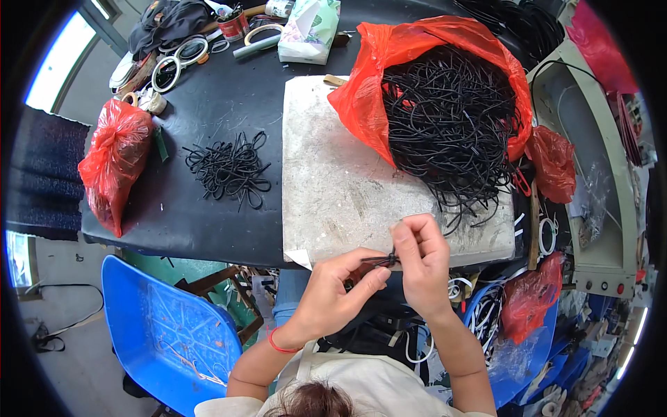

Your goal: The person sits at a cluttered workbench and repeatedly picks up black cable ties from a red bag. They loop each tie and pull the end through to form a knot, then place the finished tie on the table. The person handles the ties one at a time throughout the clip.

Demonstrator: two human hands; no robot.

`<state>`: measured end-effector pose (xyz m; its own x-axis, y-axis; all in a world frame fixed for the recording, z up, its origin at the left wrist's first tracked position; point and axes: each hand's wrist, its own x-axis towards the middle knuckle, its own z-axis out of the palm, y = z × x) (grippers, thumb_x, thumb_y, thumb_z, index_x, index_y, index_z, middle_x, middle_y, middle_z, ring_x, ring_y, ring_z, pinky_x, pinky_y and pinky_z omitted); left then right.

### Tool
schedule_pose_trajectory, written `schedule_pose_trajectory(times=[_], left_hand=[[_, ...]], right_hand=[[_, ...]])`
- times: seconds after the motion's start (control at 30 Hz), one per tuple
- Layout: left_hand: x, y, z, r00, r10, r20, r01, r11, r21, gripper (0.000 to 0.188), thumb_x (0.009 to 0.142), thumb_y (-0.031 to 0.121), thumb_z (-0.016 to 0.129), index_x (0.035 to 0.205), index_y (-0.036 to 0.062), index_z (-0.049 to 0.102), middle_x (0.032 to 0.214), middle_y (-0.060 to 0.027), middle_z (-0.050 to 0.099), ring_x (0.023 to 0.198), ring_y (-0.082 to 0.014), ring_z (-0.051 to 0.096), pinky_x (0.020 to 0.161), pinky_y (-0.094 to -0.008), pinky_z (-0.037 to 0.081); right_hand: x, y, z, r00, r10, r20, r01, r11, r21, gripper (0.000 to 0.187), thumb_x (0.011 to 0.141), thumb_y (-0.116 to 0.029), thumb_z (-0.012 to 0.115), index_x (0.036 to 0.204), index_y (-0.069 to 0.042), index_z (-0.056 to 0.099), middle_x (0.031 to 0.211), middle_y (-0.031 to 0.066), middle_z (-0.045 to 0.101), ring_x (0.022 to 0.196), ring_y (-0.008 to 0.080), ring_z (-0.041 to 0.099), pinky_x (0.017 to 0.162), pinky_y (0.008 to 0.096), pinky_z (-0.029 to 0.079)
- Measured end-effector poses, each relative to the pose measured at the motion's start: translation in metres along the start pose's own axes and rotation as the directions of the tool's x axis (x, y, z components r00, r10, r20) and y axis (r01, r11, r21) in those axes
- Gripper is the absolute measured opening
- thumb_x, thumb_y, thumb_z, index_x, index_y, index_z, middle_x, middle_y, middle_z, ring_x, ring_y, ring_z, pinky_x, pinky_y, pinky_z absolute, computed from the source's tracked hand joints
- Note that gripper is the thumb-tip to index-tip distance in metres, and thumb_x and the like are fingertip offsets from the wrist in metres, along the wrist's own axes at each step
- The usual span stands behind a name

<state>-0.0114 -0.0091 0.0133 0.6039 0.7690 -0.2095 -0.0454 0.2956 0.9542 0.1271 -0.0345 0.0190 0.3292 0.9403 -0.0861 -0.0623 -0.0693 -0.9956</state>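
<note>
Between my two hands, just off the front edge of the pale board (326, 201), is a thin black cord (381, 260) with a knot or loop in it. My left hand (335, 288) pinches the cord between thumb and fingers. The fingers of my right hand (422, 260) close on its other end, and they hide part of it. Beyond them an open red plastic bag (365, 90) lies on the board, with a heap of black cords (451, 111) spilling out of its mouth. Left of the board sits a small pile of looped black cords (229, 167).
A tied red bag (117, 163) stands at the table's left. Tape rolls (167, 73) and a tissue pack (309, 31) lie along the back. A blue plastic chair (170, 333) is at lower left. On the right stands a beige metal machine (604, 208) with knobs.
</note>
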Motion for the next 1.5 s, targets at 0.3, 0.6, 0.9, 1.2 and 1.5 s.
schedule_pose_trajectory(times=[0.3, 0.6, 0.9, 1.2, 1.5], left_hand=[[0.002, -0.002, 0.004, 1.0, 0.009, -0.014, -0.009, 0.999, -0.033, 0.022, 0.088, 0.014, 0.055, 0.099, -0.0046, 0.059, 0.082, -0.0071, 0.063, 0.068, -0.0102, 0.059, 0.063, -0.0227, 0.048], [0.002, 0.002, 0.007, 0.999, 0.038, 0.008, -0.038, 0.998, 0.049, 0.02, 0.088, 0.012, 0.053, 0.101, -0.0035, 0.058, 0.079, -0.0068, 0.062, 0.064, -0.0096, 0.057, 0.059, -0.0223, 0.046], [0.002, -0.004, 0.006, 0.998, 0.056, 0.039, -0.053, 0.995, -0.081, 0.022, 0.087, 0.008, 0.053, 0.106, -0.0034, 0.057, 0.088, -0.0067, 0.061, 0.07, -0.0091, 0.055, 0.062, -0.0215, 0.045], [0.019, -0.002, 0.026, 0.932, 0.199, -0.304, -0.293, 0.906, -0.306, 0.025, 0.087, 0.01, 0.056, 0.11, -0.002, 0.054, 0.098, -0.0062, 0.058, 0.087, -0.0139, 0.056, 0.077, -0.0249, 0.045], [0.017, 0.009, 0.003, 0.998, 0.066, -0.014, -0.068, 0.966, -0.25, 0.015, 0.088, 0.01, 0.054, 0.094, -0.0027, 0.058, 0.08, -0.0035, 0.059, 0.071, -0.0075, 0.053, 0.065, -0.0215, 0.044]], right_hand=[[0.0, 0.001, -0.006, 0.997, 0.066, 0.033, -0.071, 0.986, 0.153, 0.016, 0.09, -0.017, 0.053, 0.084, -0.002, 0.052, 0.069, -0.0023, 0.05, 0.06, 0.0016, 0.044, 0.053, 0.0185, 0.04], [-0.004, -0.005, -0.008, 1.0, 0.007, 0.008, -0.007, 0.997, 0.073, 0.021, 0.089, -0.015, 0.054, 0.073, -0.001, 0.053, 0.067, -0.0001, 0.055, 0.061, 0.0026, 0.049, 0.055, 0.0187, 0.044], [0.001, 0.002, -0.011, 0.997, 0.029, -0.071, -0.023, 0.996, 0.092, 0.022, 0.088, -0.018, 0.056, 0.073, -0.002, 0.056, 0.066, -0.0013, 0.055, 0.057, 0.0008, 0.041, 0.05, 0.0162, 0.033], [-0.002, -0.005, 0.002, 0.995, 0.068, -0.074, -0.038, 0.938, 0.343, 0.014, 0.087, -0.017, 0.059, 0.085, -0.003, 0.056, 0.071, -0.003, 0.054, 0.061, 0.0019, 0.046, 0.056, 0.0161, 0.037], [0.011, -0.011, -0.011, 0.979, -0.064, 0.196, 0.042, 0.993, 0.114, 0.016, 0.087, -0.009, 0.056, 0.098, 0.002, 0.057, 0.095, 0.0053, 0.054, 0.069, 0.0067, 0.052, 0.059, 0.0196, 0.043]])
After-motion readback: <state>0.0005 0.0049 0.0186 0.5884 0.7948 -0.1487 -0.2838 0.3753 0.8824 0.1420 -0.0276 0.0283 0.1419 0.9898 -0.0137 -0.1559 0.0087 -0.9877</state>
